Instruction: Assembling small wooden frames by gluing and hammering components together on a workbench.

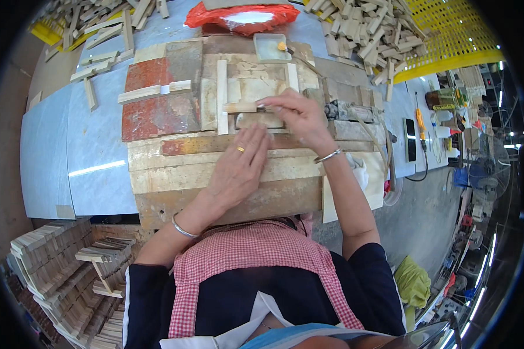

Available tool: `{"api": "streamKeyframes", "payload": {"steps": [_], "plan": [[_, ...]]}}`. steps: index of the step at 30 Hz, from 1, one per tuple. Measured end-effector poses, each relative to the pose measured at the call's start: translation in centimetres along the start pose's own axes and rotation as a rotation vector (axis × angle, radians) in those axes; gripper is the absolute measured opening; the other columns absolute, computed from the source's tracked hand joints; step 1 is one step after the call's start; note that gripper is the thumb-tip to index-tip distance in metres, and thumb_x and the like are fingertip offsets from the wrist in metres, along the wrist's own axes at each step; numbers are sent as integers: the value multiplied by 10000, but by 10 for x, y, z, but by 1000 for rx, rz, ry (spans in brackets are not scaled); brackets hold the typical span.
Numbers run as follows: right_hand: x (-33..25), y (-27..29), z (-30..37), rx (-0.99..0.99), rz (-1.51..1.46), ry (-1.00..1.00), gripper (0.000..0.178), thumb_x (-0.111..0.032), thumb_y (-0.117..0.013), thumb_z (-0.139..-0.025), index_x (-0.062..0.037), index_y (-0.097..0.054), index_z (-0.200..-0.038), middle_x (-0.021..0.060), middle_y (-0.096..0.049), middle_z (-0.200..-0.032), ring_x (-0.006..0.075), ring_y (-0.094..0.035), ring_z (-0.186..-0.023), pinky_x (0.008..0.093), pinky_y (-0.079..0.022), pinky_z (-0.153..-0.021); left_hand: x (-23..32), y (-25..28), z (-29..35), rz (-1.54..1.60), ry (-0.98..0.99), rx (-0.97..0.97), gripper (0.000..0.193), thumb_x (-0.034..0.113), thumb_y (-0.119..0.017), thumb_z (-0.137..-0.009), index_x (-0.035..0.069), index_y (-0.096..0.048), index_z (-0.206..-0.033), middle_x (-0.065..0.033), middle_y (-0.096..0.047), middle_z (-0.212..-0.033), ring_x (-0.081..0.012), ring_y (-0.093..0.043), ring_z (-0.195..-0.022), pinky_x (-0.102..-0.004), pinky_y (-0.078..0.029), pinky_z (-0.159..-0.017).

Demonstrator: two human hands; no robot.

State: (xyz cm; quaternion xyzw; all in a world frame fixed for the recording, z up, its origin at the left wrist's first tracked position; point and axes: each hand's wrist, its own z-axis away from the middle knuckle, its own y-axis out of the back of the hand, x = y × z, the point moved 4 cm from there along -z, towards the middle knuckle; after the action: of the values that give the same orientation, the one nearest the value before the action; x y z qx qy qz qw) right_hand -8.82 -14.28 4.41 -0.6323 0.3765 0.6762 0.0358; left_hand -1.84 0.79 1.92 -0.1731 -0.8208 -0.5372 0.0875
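My left hand lies flat, fingers stretched out and close together, fingertips against the near edge of a small flat wooden block. My right hand is closed in a pinch at the right end of a short wooden strip; a small dark bit shows at the fingertips, too small to name. That strip meets a longer upright wooden strip on its left. Another strip stands beyond my right hand. All lie on a worn wooden work board.
Two joined sticks rest on a red board. A shallow dish with a brush sits at the back, near a red plastic bag. Loose sticks pile up behind. A metal clamp device and a phone are at right.
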Motion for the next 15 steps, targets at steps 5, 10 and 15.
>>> {"api": "streamKeyframes", "payload": {"steps": [5,10,15], "plan": [[13,28,22,137,126,-51,301,21,-551,-860,-81,-687,-1108,20,-454,-747,114,-448,-702,218,-364,-644,-20,10,-28,-46,54,154,454,114,-590,-815,-100,-508,-1208,-236,-520,-1266,-353,-484,-1221,-443,-376,-1050],[10,13,28,163,559,165,337,-25,-585,-790,-150,-696,-1082,47,-500,-756,214,-512,-733,340,-385,-688,-27,-5,-33,-69,121,49,439,138,-566,-878,-68,-491,-1258,-196,-489,-1320,-350,-445,-1255,-437,-359,-1067],[1,-6,33,124,777,264,412,-14,-597,-720,-157,-685,-1096,35,-459,-755,196,-489,-732,336,-345,-674,-27,-6,-31,-115,91,88,440,178,-581,-862,-88,-531,-1208,-228,-520,-1281,-340,-478,-1236,-426,-368,-1066]]}}
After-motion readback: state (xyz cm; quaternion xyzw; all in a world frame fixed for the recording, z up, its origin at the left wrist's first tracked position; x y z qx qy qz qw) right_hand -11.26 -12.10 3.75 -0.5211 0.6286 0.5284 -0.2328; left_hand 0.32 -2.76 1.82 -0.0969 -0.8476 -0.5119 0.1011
